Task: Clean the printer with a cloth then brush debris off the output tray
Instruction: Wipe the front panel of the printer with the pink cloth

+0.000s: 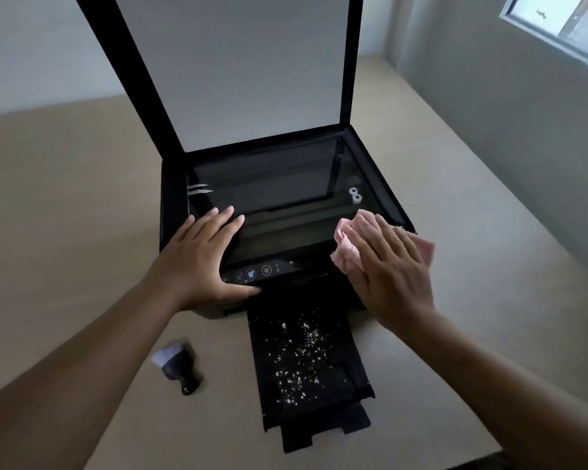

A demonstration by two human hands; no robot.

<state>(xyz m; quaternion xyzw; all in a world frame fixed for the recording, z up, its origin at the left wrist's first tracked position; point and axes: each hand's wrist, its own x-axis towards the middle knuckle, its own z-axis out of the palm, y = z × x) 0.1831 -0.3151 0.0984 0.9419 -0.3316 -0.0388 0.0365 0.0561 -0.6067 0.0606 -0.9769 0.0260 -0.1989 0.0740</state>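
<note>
**Wiping the scanner glass, crumbs waiting below**

On the right front corner of the printer (286, 212), the right hand (391, 266) lies flat, fingers spread, pressing a pink cloth (345, 249) onto the glass rather than pinching it. The left hand (201, 256) rests open on the left front edge, steadying the machine and holding nothing. Best to keep the palm flat and sweep in overlapping passes. The brush (180, 364) lies on the table (65, 198), left of the output tray (360, 378), which is strewn with white debris (299, 357).
</note>
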